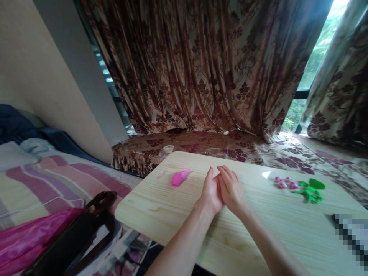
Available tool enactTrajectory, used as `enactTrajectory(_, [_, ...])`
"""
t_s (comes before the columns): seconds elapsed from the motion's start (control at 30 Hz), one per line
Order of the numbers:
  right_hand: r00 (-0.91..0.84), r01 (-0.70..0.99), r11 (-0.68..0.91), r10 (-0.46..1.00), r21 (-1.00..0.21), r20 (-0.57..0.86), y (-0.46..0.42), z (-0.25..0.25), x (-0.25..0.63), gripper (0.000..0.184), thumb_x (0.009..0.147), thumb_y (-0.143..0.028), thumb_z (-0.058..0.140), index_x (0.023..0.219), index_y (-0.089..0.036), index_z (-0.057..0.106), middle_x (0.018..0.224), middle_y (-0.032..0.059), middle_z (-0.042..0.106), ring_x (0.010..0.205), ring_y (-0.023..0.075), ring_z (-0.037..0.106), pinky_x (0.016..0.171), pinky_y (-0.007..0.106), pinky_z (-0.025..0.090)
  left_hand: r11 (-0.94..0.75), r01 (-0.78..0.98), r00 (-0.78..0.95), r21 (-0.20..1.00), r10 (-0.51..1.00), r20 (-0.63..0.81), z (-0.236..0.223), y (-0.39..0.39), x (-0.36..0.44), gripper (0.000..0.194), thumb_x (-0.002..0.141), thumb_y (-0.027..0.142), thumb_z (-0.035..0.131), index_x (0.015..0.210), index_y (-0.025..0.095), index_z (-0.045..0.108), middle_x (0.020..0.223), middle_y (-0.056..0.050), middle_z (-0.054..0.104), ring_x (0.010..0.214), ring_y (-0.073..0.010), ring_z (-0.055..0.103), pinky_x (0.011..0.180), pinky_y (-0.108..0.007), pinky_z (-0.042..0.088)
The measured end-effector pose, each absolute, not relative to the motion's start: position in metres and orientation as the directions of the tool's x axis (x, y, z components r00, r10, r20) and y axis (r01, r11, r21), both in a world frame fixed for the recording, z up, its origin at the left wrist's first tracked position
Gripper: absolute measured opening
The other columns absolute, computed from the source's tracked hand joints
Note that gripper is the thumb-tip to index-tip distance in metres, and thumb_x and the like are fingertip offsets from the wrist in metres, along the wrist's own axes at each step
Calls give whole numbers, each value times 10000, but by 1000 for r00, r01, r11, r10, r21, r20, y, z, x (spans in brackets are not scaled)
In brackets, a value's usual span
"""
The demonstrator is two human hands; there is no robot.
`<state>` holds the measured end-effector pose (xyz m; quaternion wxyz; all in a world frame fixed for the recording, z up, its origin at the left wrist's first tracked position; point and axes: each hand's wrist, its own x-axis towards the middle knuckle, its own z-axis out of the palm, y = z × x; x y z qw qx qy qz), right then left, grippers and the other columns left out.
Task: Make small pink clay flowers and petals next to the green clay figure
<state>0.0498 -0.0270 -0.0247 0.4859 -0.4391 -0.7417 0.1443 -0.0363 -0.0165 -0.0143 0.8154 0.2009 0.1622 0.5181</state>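
My left hand (211,193) and my right hand (231,190) meet palm to palm just above the pale wooden table (258,234), near its middle. The fingers are straight and pressed against each other. Whether anything lies between the palms is hidden. A bright pink lump (179,178) that looks like clay lies on the table to the left of my hands, with a thin pale pink strip (161,174) beyond it. To the right lie small pink-and-white pieces (283,183) and green shaped pieces (312,190).
A clear plastic container (166,151) stands at the table's far left corner. A bed with a striped cover (57,176), a black bag (83,230) and pink cloth (25,239) are at the left. Patterned curtains (201,65) and a cushioned window seat (218,143) lie behind.
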Motion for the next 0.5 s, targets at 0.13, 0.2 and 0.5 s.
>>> enactTrajectory(0.13, [-310, 670, 617, 738, -413, 599, -59, -18, 37, 430, 900, -280, 329, 1304, -160, 414, 1404, 96, 347, 1327, 231, 218, 1066, 468, 199, 363, -862, 394, 353, 919, 17, -19, -30, -41, 501, 824, 532, 346, 1018, 141, 592, 1121, -126, 593, 1137, -250, 488, 970, -389, 339])
enactTrajectory(0.2, [-363, 674, 644, 715, -363, 597, -61, -9, 32, 450, 901, -276, 322, 1339, -180, 364, 1423, 63, 316, 1340, 216, 180, 1073, 454, 199, 364, -871, 398, 331, 916, 40, -19, -43, -40, 509, 830, 544, 310, 1077, 187, 575, 1163, -98, 575, 1177, -235, 455, 984, -395, 320])
enactTrajectory(0.5, [-341, 720, 623, 702, -307, 625, -104, 3, 39, 460, 899, -222, 299, 1348, -131, 339, 1430, 94, 294, 1337, 209, 194, 1076, 459, 185, 324, -851, 400, 413, 910, 109, 10, -80, -57, 555, 837, 502, 330, 1179, 104, 510, 1259, -159, 502, 1220, -252, 407, 1007, -390, 304])
